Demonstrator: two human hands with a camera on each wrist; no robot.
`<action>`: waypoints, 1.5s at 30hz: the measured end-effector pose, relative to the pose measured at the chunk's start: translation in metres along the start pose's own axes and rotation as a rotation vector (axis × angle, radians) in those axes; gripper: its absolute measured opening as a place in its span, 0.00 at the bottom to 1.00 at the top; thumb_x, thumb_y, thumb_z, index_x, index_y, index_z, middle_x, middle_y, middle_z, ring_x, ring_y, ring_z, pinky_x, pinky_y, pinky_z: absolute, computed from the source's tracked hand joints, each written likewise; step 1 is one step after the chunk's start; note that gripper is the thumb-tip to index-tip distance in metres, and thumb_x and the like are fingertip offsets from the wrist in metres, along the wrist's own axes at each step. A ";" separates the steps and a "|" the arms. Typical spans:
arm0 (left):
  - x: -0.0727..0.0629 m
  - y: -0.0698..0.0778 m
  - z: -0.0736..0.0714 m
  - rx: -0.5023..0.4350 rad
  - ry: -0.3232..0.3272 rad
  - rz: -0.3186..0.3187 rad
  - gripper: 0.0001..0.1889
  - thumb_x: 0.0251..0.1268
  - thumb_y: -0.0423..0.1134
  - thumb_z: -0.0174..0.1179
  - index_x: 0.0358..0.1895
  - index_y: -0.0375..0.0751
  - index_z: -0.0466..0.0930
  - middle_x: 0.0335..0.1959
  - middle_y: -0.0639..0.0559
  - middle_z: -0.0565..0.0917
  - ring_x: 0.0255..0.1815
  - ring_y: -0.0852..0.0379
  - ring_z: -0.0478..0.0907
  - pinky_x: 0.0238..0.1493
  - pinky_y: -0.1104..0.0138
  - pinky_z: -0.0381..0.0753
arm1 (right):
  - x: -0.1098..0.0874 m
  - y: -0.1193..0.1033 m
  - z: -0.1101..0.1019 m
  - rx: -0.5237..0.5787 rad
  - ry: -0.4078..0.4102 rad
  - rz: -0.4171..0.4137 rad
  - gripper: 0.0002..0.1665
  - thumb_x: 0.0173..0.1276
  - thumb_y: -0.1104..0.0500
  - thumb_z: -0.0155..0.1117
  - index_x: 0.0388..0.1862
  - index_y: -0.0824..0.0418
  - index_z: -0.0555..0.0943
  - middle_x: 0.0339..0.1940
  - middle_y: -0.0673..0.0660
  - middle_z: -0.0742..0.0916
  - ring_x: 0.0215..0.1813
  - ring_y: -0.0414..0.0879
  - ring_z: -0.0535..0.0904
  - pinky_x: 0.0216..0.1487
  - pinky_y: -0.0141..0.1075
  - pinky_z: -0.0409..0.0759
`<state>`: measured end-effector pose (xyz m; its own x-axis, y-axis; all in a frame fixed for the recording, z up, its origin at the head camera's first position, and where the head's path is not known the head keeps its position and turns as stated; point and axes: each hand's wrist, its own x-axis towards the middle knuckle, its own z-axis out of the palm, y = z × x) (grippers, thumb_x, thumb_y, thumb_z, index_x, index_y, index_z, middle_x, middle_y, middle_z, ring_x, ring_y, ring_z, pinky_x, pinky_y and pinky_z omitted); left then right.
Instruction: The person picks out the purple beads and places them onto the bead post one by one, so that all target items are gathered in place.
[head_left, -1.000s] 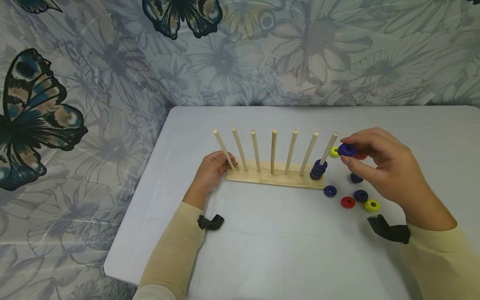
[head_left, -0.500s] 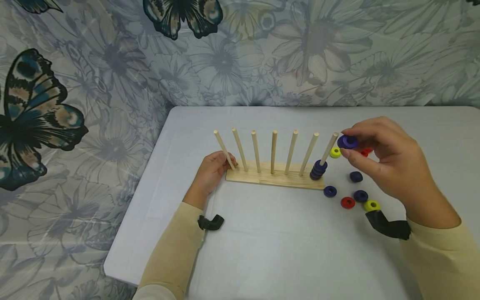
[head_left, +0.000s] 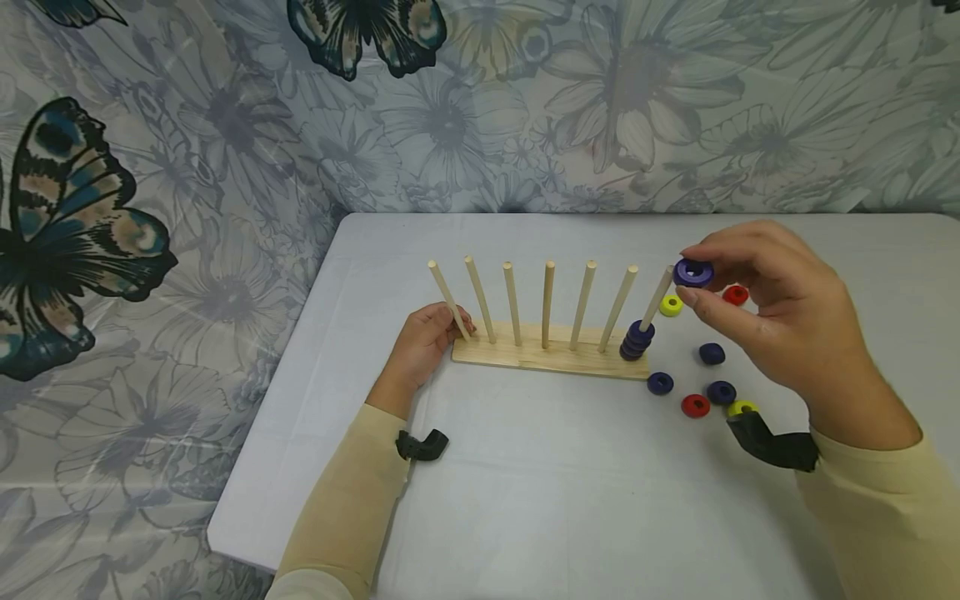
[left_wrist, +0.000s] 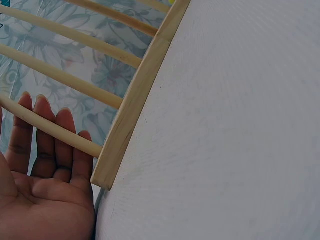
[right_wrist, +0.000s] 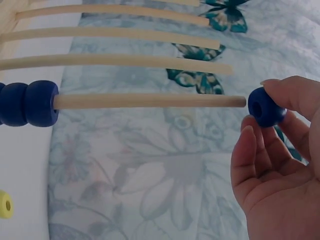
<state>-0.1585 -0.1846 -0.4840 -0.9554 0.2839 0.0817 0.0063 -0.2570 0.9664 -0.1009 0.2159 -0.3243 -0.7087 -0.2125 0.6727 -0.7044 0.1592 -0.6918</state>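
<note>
Seven cylindrical wooden pegs (head_left: 549, 304); round bead (right_wrist: 272, 107) pinched.

A blue bead (right_wrist: 271, 107) is being pinched by the right hand (head_left: 787, 317) beside the tip of the wooden rack's (head_left: 525, 357) rightmost peg (head_left: 657, 296). Low on this peg, stacked blue beads (head_left: 637, 340) are being borne. Loose blue, red and yellow beads (head_left: 712, 354) are being seen right of the rack.

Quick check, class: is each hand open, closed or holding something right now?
Left hand: open, fingers extended behind the leftmost wooden peg.
Right hand: pinching a blue bead near the rightmost peg's tip.
</note>
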 end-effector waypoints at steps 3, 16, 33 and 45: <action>0.000 0.000 0.000 0.004 -0.001 0.000 0.24 0.68 0.65 0.66 0.41 0.45 0.89 0.41 0.49 0.86 0.49 0.53 0.85 0.55 0.64 0.82 | 0.002 -0.001 0.001 0.009 0.010 -0.008 0.29 0.74 0.55 0.79 0.50 0.84 0.83 0.49 0.65 0.85 0.46 0.46 0.83 0.52 0.25 0.82; 0.001 -0.001 0.000 -0.002 -0.006 0.010 0.25 0.67 0.65 0.67 0.41 0.44 0.89 0.41 0.48 0.86 0.48 0.53 0.85 0.54 0.64 0.82 | 0.005 0.001 0.002 -0.075 -0.007 0.011 0.23 0.75 0.61 0.77 0.52 0.82 0.84 0.51 0.63 0.86 0.49 0.47 0.83 0.51 0.26 0.82; 0.001 -0.002 -0.001 0.004 -0.007 0.009 0.23 0.68 0.65 0.66 0.41 0.47 0.90 0.41 0.49 0.86 0.48 0.54 0.85 0.53 0.64 0.82 | 0.008 0.006 0.003 -0.144 -0.055 0.043 0.17 0.67 0.75 0.76 0.54 0.79 0.85 0.51 0.59 0.86 0.52 0.47 0.82 0.51 0.26 0.82; 0.001 -0.001 -0.001 -0.010 -0.007 0.006 0.23 0.67 0.65 0.68 0.41 0.47 0.90 0.41 0.49 0.86 0.48 0.53 0.85 0.54 0.64 0.82 | 0.007 0.007 0.003 -0.228 -0.068 0.105 0.29 0.54 0.88 0.74 0.55 0.75 0.87 0.51 0.56 0.87 0.50 0.45 0.82 0.50 0.25 0.81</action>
<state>-0.1600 -0.1848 -0.4854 -0.9531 0.2892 0.0893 0.0089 -0.2681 0.9633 -0.1105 0.2124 -0.3251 -0.7794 -0.2468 0.5759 -0.6236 0.3954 -0.6744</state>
